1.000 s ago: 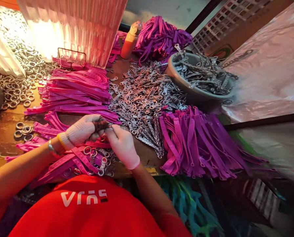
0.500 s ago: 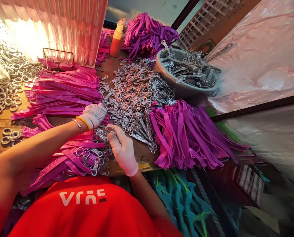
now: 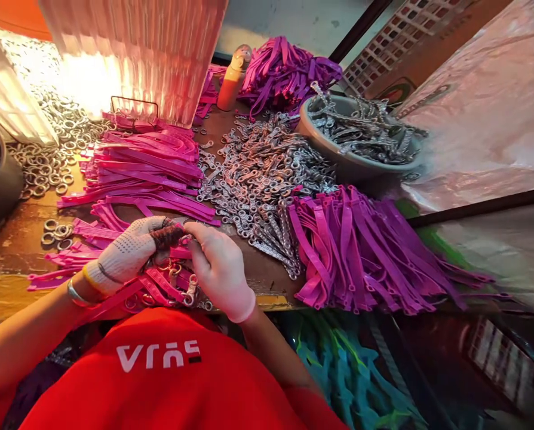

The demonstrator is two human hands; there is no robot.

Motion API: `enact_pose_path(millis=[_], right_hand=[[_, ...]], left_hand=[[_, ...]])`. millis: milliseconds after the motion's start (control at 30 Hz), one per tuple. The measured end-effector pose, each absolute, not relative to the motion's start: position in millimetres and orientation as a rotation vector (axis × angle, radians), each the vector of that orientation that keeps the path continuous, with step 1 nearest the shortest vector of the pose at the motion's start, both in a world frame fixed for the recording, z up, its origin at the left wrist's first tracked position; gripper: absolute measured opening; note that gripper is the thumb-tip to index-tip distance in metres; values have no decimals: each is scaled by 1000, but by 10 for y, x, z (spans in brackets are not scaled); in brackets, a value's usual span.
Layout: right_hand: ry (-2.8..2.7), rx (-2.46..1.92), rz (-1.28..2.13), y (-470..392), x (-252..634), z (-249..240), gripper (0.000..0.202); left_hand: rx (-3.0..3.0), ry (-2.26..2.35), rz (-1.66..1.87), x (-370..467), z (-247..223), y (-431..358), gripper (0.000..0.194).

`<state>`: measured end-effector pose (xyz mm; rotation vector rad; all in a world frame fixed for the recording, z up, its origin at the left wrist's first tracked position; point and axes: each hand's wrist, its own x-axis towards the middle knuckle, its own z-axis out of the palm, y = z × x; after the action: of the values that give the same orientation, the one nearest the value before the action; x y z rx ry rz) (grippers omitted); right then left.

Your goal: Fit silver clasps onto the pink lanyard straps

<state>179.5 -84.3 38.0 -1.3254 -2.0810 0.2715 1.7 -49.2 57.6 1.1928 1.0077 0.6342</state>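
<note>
My left hand (image 3: 126, 254), in a dotted white glove, is closed with its fingertips against those of my right hand. Dark wrapping (image 3: 166, 236) shows at its fingers; whether it belongs to the glove or to a held item is unclear. My right hand (image 3: 220, 266), in a plain white glove, pinches at the same spot, where a bit of pink and metal shows. What each holds is mostly hidden. Below them lie pink straps with metal clasps (image 3: 190, 291). Beyond are a stack of pink straps (image 3: 148, 164) and a heap of metal links (image 3: 258, 173).
Purple straps (image 3: 338, 251) hang over the table edge at right. A grey bucket (image 3: 330, 146) of metal pieces, an orange bottle (image 3: 231, 83) and more purple straps (image 3: 285, 71) stand behind. Loose rings (image 3: 47, 167) and a dark bucket (image 3: 9, 179) are at left.
My left hand has drawn back from the strap stack and links to meet my right hand. The ring seen at my right fingertips is now hidden. The view has shifted left.
</note>
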Motion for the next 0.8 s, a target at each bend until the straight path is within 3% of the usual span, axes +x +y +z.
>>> enact_pose_path(millis=[200,333,367,567,700,800], right_hand=[[-2394,-1483,-108,-883,1740,410,26],[-2467,-1442,-356,-891,1744,338,27],[-2465,-1447,-380,-891,1741,327,28],[-2420,-1601,-14,-871,1721,430,29],[-2490,-1600,287,-828,1737,460,41],[-2614,-1666,275,-824,1739,377,29]], left_hand=[[1418,1034,584,-77,606,-584,34],[1881,1035,561,-75,499,-564,12],[1929,999,533,-70,461,-554,14],[1758,983,652,-76,312,-542,20],[1735,1088,653,-103,275,-614,29],[1807,1142,566,-95,226,-660,30]])
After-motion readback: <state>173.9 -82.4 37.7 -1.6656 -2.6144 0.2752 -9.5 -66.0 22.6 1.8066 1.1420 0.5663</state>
